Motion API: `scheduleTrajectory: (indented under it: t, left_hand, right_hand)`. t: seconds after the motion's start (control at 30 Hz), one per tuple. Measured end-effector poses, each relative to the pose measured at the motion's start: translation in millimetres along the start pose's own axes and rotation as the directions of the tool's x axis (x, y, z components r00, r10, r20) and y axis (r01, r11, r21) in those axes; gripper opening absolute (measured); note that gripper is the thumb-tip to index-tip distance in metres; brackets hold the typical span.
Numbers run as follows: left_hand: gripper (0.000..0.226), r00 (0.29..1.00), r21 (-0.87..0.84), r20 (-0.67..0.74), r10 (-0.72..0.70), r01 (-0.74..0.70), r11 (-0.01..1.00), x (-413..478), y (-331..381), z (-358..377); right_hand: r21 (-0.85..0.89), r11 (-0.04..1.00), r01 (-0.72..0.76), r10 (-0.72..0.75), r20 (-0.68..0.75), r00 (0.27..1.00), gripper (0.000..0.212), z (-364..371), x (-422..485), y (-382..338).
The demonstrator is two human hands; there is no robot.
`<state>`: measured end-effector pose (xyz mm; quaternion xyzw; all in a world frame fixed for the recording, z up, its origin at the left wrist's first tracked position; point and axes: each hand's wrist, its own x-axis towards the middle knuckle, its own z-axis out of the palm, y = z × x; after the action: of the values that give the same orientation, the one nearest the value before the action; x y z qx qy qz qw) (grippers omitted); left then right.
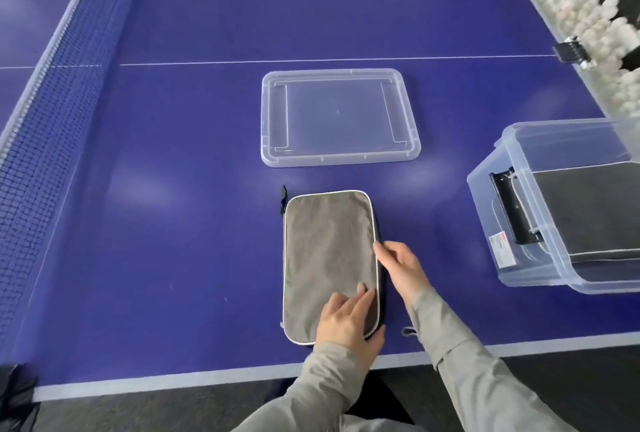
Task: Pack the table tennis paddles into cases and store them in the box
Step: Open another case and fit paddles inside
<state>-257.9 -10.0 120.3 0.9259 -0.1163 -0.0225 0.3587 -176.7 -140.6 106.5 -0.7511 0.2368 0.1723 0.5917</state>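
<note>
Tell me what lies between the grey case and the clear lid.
Only bare blue table separates the grey case from the clear lid, per the head view.

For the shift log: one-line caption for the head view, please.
Both hands, left hand and right hand, on a grey paddle case on the blue table, lid beyond, clear box right.

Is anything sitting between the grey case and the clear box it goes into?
Nothing visible. Bare blue table separates the grey paddle case from the clear box on its right; the box is open, its lid lying apart, farther from the person.
</note>
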Motion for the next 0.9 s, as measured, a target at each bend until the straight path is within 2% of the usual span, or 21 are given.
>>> scheduleTrajectory:
  t: [0.07,0.13,0.17,0.2,0.23,0.27,0.33,0.4,0.43,0.47,0.53,0.67,0.8,0.9]
  left_hand:
    - [0.069,0.997,0.085,0.037,0.072,-0.075,0.994,1.4,-5.1,3.1]
    - [0.068,0.998,0.117,0.010,0.057,-0.057,0.991,0.1,-21.0,0.5]
    - [0.065,0.997,0.103,-0.068,-0.031,0.038,0.994,0.4,-31.9,-2.4]
    - [0.062,0.971,0.058,-0.159,-0.178,0.190,0.980,1.3,-44.2,-6.0]
    - [0.060,0.912,-0.008,-0.205,-0.356,0.363,0.932,3.1,-57.5,-11.0]
    - [0.062,0.831,-0.094,-0.190,-0.523,0.515,0.852,5.5,-70.4,-17.4]
    - [0.069,0.655,-0.322,-0.032,-0.755,0.708,0.628,14.7,-92.1,-29.5]
    - [0.070,0.518,-0.516,0.174,-0.837,0.772,0.370,29.4,-101.6,-37.6]
    - [0.068,0.482,-0.556,0.249,-0.840,0.781,0.283,36.6,-104.3,-38.7]
    - [0.066,0.461,-0.555,0.302,-0.834,0.797,0.239,43.1,-105.8,-38.3]
    - [0.063,0.439,-0.489,0.346,-0.830,0.839,0.239,54.2,-107.7,-37.1]
    - [0.054,0.468,-0.427,0.319,-0.825,0.847,0.315,65.0,-108.2,-34.8]
    - [0.037,0.492,-0.469,0.448,-0.747,0.840,0.273,68.2,-104.1,-37.3]
    - [0.044,0.488,-0.460,0.468,-0.737,0.846,0.268,70.0,-101.1,-34.8]
  right_hand:
    - [-0.072,0.997,-0.035,0.034,-0.013,0.999,0.026,6.7,3.9,2.9]
    - [-0.128,0.989,-0.071,0.065,-0.049,0.997,0.030,10.8,10.1,6.2]
    - [-0.136,0.987,-0.081,0.072,-0.069,0.995,0.029,11.1,13.8,6.2]
    - [-0.131,0.987,-0.088,0.077,-0.087,0.993,0.028,11.6,17.6,6.3]
    - [-0.129,0.987,-0.096,0.083,-0.103,0.991,0.028,12.3,21.2,7.0]
    - [-0.135,0.986,-0.102,0.086,-0.118,0.989,0.027,13.7,23.4,7.6]
    - [-0.162,0.981,-0.108,0.084,-0.152,0.985,0.028,17.3,25.7,11.7]
    - [-0.171,0.980,-0.105,0.074,-0.175,0.982,0.032,19.9,25.3,15.7]
    - [-0.170,0.980,-0.100,0.070,-0.173,0.982,0.036,20.2,25.3,17.3]
    - [-0.175,0.980,-0.093,0.064,-0.161,0.985,0.040,20.0,25.1,18.3]
    - [-0.207,0.975,-0.079,0.052,-0.130,0.990,0.045,19.1,25.3,19.5]
    - [-0.233,0.967,-0.102,0.082,-0.093,0.992,0.043,14.2,29.3,21.0]
    - [-0.214,0.967,-0.137,0.125,-0.069,0.990,0.042,4.1,34.0,23.2]
    - [-0.189,0.970,-0.154,0.145,-0.063,0.987,0.041,-3.5,36.5,26.5]
